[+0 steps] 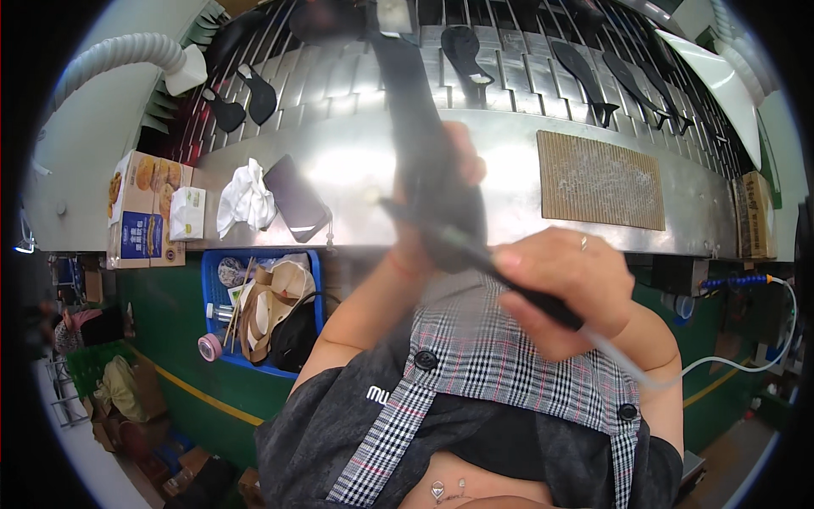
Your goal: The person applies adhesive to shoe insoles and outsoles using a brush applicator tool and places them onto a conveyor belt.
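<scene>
My left hand (pixel 465 154) is wrapped round a long dark piece (pixel 437 174), blurred by motion, that looks like a shoe sole. Its fingers curl over the right edge, and part of the hand is hidden behind the piece. In my right hand (pixel 572 288) is a black pen-shaped tool (pixel 538 299) with a pale hose (pixel 623 356) trailing from its rear end. The tool's front end lies across the lower part of the dark piece; whether it touches cannot be made out. Beyond, a black heeled sole (pixel 462 53) rests on the slatted conveyor (pixel 521 72).
More black soles lie on the conveyor, such as one sole (pixel 261 95) at left and another (pixel 585 75) at right. The metal bench holds a ridged brown board (pixel 600 180), a phone (pixel 295 197), white tissue (pixel 246 199) and a carton (pixel 144 208). A blue crate (pixel 208 293) stands below.
</scene>
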{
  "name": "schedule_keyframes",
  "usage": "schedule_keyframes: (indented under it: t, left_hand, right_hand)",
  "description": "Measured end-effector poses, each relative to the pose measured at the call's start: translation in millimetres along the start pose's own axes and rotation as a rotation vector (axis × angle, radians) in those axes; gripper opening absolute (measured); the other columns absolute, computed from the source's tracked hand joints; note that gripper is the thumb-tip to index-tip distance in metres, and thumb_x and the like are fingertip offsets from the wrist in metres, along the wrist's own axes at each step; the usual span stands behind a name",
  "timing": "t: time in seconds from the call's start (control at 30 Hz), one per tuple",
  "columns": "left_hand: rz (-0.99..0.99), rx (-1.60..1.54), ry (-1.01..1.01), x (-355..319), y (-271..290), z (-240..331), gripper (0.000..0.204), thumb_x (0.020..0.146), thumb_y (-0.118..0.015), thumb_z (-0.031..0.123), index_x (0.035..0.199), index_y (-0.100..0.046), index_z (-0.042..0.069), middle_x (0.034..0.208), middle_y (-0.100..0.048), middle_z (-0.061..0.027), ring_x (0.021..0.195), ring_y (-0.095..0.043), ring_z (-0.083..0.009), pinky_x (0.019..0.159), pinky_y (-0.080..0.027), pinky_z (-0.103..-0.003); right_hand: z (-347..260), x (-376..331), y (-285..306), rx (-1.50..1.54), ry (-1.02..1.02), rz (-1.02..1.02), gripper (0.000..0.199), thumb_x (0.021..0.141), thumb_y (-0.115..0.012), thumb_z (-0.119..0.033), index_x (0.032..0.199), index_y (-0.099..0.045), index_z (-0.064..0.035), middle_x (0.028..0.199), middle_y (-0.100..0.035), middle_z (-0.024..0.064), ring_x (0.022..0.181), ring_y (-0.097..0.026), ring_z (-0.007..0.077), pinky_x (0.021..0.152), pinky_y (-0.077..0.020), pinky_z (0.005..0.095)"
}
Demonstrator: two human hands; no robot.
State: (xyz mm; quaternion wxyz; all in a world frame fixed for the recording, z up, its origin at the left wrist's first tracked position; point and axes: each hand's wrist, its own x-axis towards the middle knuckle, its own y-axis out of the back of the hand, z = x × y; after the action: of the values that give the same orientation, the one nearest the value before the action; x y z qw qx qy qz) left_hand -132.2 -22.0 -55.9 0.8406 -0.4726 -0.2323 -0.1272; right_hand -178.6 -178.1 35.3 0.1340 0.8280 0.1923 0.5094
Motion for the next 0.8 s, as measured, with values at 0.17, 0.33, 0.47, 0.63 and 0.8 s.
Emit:
schedule_keyframes:
  t: [0.17, 0.33, 0.47, 0.63, 0.8]
  left_hand:
    - [0.007, -0.292, 0.078, 8, 3, 11, 0.041, 0.091, -0.055, 0.027, 0.119, -0.042, -0.001, 0.100, -0.049, -0.0104, 0.082, -0.046, -0.0157, 0.071, -0.043, -0.027]
    - [0.055, -0.350, 0.039, 10, -3, 23, 0.041, 0.097, -0.046, 0.033, 0.124, -0.045, 0.002, 0.110, -0.051, -0.0131, 0.083, -0.050, -0.0180, 0.073, -0.045, -0.030]
    - [0.230, -0.346, 0.021, 11, -10, 29, 0.045, 0.100, -0.031, 0.043, 0.131, -0.046, 0.013, 0.127, -0.052, -0.0133, 0.097, -0.057, -0.0225, 0.074, -0.046, -0.034]
    - [0.365, -0.471, 0.137, 16, -21, 42, 0.048, 0.098, -0.034, 0.049, 0.122, -0.055, 0.012, 0.118, -0.059, -0.0131, 0.092, -0.059, -0.0257, 0.073, -0.049, -0.034]
    - [0.392, -0.455, 0.299, 16, -24, 51, 0.056, 0.094, -0.040, 0.056, 0.099, -0.065, 0.007, 0.114, -0.061, -0.0169, 0.087, -0.059, -0.0295, 0.065, -0.052, -0.028]
  right_hand:
    - [-1, -12, -3, 0.024, -0.069, -0.048, 0.031, 0.063, -0.074, 0.004, 0.093, -0.064, 0.0054, 0.075, -0.065, 0.0152, 0.061, -0.065, 0.0251, 0.053, -0.0521, 0.0295]
    - [6, -10, 7, -0.020, -0.123, -0.042, 0.029, 0.065, -0.070, 0.006, 0.093, -0.065, 0.0050, 0.078, -0.067, 0.0153, 0.061, -0.065, 0.0246, 0.054, -0.0526, 0.0291]
    - [-10, -11, 8, 0.146, -0.099, -0.150, 0.030, 0.068, -0.067, 0.004, 0.098, -0.064, 0.0056, 0.076, -0.066, 0.0160, 0.062, -0.065, 0.0272, 0.056, -0.0524, 0.0310]
    - [-16, -13, 12, 0.148, -0.098, -0.281, 0.032, 0.065, -0.067, 0.004, 0.098, -0.065, 0.0061, 0.079, -0.066, 0.0173, 0.070, -0.067, 0.0291, 0.064, -0.0549, 0.0345]
    - [2, -3, 24, 0.031, -0.100, -0.219, 0.025, 0.066, -0.069, 0.004, 0.091, -0.067, 0.0033, 0.076, -0.067, 0.0155, 0.062, -0.066, 0.0243, 0.055, -0.0527, 0.0299]
